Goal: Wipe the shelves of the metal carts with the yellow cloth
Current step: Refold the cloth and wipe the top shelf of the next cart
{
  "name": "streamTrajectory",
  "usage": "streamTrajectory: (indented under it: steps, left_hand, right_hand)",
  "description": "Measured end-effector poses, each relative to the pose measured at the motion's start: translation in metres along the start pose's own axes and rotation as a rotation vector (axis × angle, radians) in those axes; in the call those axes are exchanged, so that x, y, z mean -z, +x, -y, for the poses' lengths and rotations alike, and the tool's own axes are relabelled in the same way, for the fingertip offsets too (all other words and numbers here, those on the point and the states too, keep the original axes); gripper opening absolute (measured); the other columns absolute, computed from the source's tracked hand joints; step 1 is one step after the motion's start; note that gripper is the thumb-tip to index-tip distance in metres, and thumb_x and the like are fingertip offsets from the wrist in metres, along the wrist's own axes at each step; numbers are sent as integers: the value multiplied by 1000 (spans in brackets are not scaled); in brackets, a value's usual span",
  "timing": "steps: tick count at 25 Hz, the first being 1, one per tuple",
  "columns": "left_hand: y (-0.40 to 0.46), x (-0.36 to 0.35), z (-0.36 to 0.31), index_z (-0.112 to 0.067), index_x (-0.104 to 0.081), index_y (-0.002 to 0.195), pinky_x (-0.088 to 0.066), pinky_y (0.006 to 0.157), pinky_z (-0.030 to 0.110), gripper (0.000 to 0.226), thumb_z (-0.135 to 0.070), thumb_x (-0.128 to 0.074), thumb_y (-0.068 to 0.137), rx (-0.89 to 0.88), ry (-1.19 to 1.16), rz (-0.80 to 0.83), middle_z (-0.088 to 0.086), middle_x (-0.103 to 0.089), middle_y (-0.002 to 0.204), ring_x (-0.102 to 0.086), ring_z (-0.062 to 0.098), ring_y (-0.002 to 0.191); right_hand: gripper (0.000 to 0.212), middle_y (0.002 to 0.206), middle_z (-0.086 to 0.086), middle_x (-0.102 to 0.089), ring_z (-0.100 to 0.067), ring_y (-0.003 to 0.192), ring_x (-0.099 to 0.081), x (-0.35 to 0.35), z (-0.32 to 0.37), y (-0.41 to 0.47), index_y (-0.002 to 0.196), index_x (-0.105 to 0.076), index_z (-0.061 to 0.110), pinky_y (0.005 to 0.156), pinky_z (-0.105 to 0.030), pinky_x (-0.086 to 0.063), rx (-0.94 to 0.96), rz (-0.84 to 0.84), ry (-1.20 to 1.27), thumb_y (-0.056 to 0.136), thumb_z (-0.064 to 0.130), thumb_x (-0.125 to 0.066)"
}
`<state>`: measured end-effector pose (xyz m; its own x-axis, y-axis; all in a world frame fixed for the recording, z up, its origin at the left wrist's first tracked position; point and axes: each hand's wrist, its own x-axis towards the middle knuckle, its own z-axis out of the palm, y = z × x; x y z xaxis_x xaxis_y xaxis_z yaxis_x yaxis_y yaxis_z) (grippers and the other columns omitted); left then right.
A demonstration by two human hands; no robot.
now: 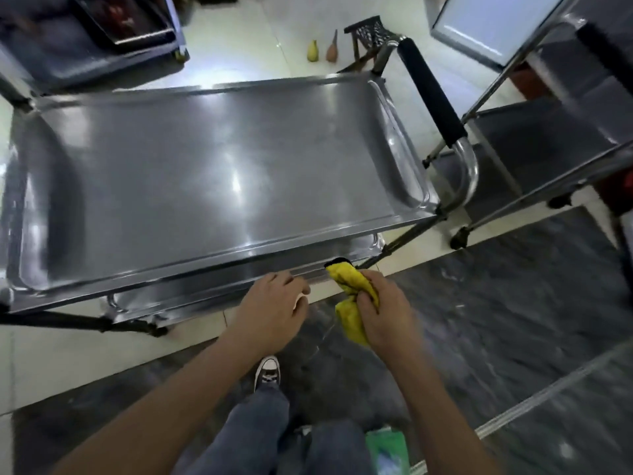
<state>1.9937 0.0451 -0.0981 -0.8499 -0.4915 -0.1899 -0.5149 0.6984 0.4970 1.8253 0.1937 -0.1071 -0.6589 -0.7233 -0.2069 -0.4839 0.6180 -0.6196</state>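
1. The right hand [383, 311] grips the bunched yellow cloth [352, 305] at the near right edge of the metal cart [212, 173], its top end touching the lower shelf's rim.
2. The left hand [274, 306] hovers just left of the cloth with fingers curled; something small and white shows at its fingertips, too blurred to tell whether it is held.
3. The cart's top shelf [191, 186] lies bare and shiny.
4. A black-padded handle [433, 94] rises on its right end.
5. A second cart [548, 138] stands to the right.
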Motion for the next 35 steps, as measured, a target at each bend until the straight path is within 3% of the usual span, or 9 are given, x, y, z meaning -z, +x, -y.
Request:
streamTrajectory:
  steps: [6,11,17,22,25,26,27,30,35]
  left_hand:
    - [21,-69,-5,-19,-66,117,-45,94,39,25,-26,-48,101,254,-61,25,2,-66,112,-57,26,102]
    - [55,-141,-7,-19,-61,125,-45,95,41,30,-28,-44,102,437,-89,66,4,-62,118,-54,26,107]
    - [99,-225,28,-23,-58,132,-42,104,41,34,-33,-46,102,460,6,27,1,-55,135,-52,26,122]
    - [125,-299,76,-26,-34,153,-26,122,47,56,-38,-43,99,397,222,-90,8,-29,162,-30,30,148]
    - [143,-317,108,-25,-25,158,-19,125,52,62,-42,-31,99,392,307,-170,10,-26,162,-21,33,152]
    - [146,-322,119,-26,-24,159,-17,125,53,63,-43,-29,99,409,321,-181,9,-26,162,-19,32,153]
    - [152,-326,130,-27,-23,159,-15,126,52,63,-45,-27,99,405,343,-202,9,-26,162,-18,32,153]
    - [156,-355,151,-27,-25,158,-14,126,53,61,-50,-21,101,314,356,-270,8,-29,163,-19,31,154]
    - [166,-409,179,-25,-5,163,-11,125,57,71,-54,-26,102,223,437,-452,6,-6,171,-2,27,158]
  right_hand:
    - [37,120,3,-63,-19,109,-56,-28,-64,56,132,-55,35,92,-35,-47,45,163,29,97,23,-53]
    - [36,115,-5,-65,-24,105,-59,-61,-126,114,129,-59,27,86,-35,-46,116,292,74,94,23,-52]
    - [33,109,-6,-68,-24,98,-63,-87,-182,184,123,-62,26,83,-32,-48,170,140,125,92,23,-50]
    - [30,99,-3,-69,-18,90,-68,-123,-225,238,122,-62,26,84,-41,-57,233,22,213,96,24,-47]
    - [30,86,11,-67,12,80,-63,-148,-236,271,122,-64,21,71,-5,-48,290,-117,257,97,17,-48]
    - [31,86,11,-66,15,80,-61,-155,-237,278,123,-64,20,70,0,-43,302,-160,264,97,15,-48]
    - [32,90,7,-68,9,85,-63,-160,-236,287,124,-64,19,75,-5,-46,314,-190,252,97,16,-47]
    - [37,109,-12,-67,-30,103,-62,-180,-248,307,132,-59,21,92,-38,-51,369,-255,94,97,23,-45]
    - [49,148,-13,-49,-37,134,-47,-213,-280,325,149,-43,26,113,-48,-38,418,-237,-325,101,37,-43]
